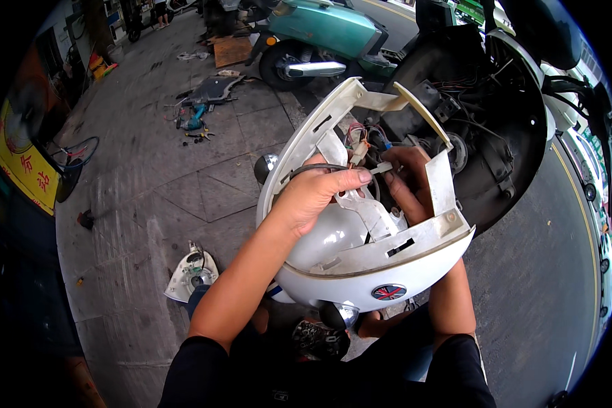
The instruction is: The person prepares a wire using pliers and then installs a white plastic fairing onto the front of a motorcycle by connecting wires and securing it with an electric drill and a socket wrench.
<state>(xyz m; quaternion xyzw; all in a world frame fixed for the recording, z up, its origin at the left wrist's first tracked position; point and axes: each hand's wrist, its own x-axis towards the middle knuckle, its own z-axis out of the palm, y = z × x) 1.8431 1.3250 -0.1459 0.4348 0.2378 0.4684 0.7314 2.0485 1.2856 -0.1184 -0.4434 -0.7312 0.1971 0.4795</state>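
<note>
A white scooter body shell [340, 289] with a round flag badge [389, 292] lies in front of me, its hollow inner side facing up. Reaching over its left rim, my left hand [316, 194] is closed, thumb pressed down on a dark cable [319, 167]. My right hand [409, 178] reaches inside the shell from the right, thumb and fingers pinching a small white wire connector [382, 168]. Just beyond both hands hangs a bundle of coloured wires with plugs [358, 144]. Some of my fingertips are hidden behind the shell's frame and bracket.
The opened scooter body [483, 129], dark with exposed wiring, stands at the right. A green scooter [326, 30] is parked beyond. On the pavement lie a teal power drill [196, 117], pliers [202, 136], a dark panel [214, 88] and a white lamp housing [177, 282].
</note>
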